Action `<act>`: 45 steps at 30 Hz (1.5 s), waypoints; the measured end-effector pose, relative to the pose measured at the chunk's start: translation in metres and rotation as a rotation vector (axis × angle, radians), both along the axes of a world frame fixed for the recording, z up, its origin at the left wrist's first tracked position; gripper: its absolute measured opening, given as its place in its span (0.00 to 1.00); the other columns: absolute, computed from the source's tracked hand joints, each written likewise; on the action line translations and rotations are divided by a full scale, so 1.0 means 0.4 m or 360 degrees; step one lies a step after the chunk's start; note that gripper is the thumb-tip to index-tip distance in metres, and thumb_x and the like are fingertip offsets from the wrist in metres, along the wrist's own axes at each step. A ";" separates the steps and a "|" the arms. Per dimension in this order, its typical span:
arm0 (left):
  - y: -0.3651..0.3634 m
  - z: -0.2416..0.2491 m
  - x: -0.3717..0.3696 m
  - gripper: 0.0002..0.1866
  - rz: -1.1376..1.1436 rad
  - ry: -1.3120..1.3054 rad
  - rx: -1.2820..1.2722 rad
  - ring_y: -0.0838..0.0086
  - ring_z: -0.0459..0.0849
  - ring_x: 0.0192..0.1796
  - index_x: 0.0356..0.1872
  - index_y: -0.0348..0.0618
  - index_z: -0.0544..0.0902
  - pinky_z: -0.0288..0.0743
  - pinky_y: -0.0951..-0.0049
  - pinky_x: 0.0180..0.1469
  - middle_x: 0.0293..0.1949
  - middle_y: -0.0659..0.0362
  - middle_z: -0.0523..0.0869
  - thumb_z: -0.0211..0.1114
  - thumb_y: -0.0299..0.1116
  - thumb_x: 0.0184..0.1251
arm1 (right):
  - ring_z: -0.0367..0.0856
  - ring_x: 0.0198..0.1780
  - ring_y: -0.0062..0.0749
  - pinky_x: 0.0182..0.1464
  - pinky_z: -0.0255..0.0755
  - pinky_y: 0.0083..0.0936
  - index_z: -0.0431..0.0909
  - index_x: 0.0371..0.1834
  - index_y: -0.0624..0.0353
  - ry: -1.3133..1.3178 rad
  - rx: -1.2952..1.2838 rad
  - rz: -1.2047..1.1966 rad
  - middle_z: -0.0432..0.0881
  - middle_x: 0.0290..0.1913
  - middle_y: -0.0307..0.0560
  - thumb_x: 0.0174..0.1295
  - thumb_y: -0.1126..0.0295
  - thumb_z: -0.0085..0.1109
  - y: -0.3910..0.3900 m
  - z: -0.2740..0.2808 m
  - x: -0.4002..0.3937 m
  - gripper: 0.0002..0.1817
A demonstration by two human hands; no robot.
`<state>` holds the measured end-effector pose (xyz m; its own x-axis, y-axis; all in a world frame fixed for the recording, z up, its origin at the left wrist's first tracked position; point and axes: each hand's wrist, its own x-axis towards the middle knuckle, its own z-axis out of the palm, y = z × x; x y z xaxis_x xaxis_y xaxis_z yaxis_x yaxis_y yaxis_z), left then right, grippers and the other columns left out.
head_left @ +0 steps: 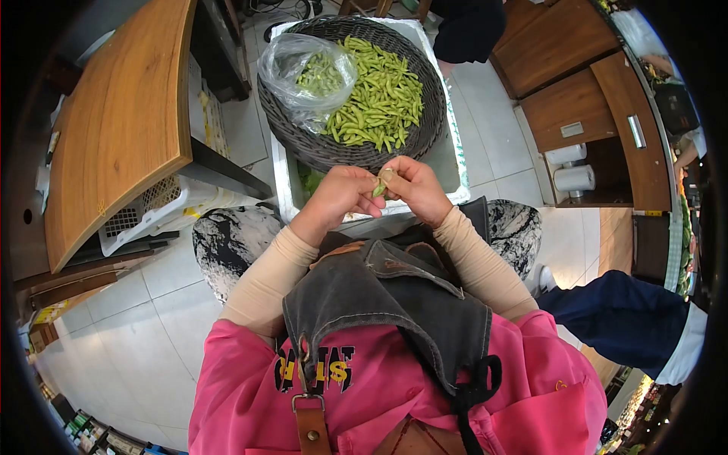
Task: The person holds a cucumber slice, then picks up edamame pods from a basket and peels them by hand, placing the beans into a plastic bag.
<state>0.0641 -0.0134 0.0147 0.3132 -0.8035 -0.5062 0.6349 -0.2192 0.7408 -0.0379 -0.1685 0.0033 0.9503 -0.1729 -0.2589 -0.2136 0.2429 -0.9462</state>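
Between my two hands is a green edamame pod (378,189), pinched in the fingertips just in front of the basket. My left hand (343,199) is closed on one side of it, and my right hand (418,188) grips the other side with thumb and finger. Beyond them a dark woven basket (284,136) holds a heap of edamame pods (379,95). A clear plastic bag (277,64) lies on the left of the heap, with green pieces inside that look like beans or pods. The basket rests on a white foam box (282,178).
A wooden desk (121,114) stands at left, with a white plastic crate (152,205) under it. Cabinets (565,114) with paper rolls (574,178) are at right. Another person's dark trouser leg (614,315) is at lower right; another person's dark-clothed leg (470,30) is behind the basket.
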 end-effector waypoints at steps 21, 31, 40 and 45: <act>-0.022 -0.037 -0.021 0.07 -0.0091 -0.0562 0.0185 0.79 0.80 0.26 0.34 0.34 0.77 0.77 0.81 0.29 0.28 0.58 0.82 0.54 0.27 0.68 | 0.75 0.32 0.18 0.36 0.70 0.16 0.76 0.38 0.65 0.0104 -0.0926 -0.0033 0.78 0.31 0.42 0.55 0.79 0.51 0.011 -0.024 0.002 0.09; -0.025 -0.036 -0.016 0.06 0.0105 -0.0658 0.0207 0.79 0.80 0.24 0.31 0.33 0.78 0.76 0.80 0.28 0.25 0.58 0.82 0.57 0.25 0.66 | 0.75 0.32 0.22 0.36 0.70 0.19 0.77 0.40 0.64 0.0320 0.0055 -0.0460 0.78 0.31 0.39 0.59 0.76 0.50 -0.033 -0.025 -0.027 0.09; -0.026 -0.011 -0.025 0.08 0.0124 -0.0826 0.0159 0.80 0.79 0.22 0.29 0.34 0.78 0.74 0.81 0.26 0.23 0.59 0.81 0.59 0.28 0.66 | 0.72 0.35 0.14 0.37 0.68 0.14 0.76 0.42 0.66 -0.0041 -0.0828 -0.0253 0.78 0.34 0.35 0.64 0.73 0.56 0.037 -0.003 0.000 0.08; -0.018 -0.042 -0.013 0.06 0.0229 -0.0437 -0.0002 0.80 0.76 0.21 0.30 0.36 0.77 0.75 0.81 0.28 0.23 0.60 0.80 0.58 0.28 0.67 | 0.73 0.37 0.16 0.39 0.70 0.17 0.76 0.40 0.63 -0.0145 -0.0503 -0.0248 0.79 0.35 0.38 0.63 0.73 0.57 0.045 -0.016 0.000 0.07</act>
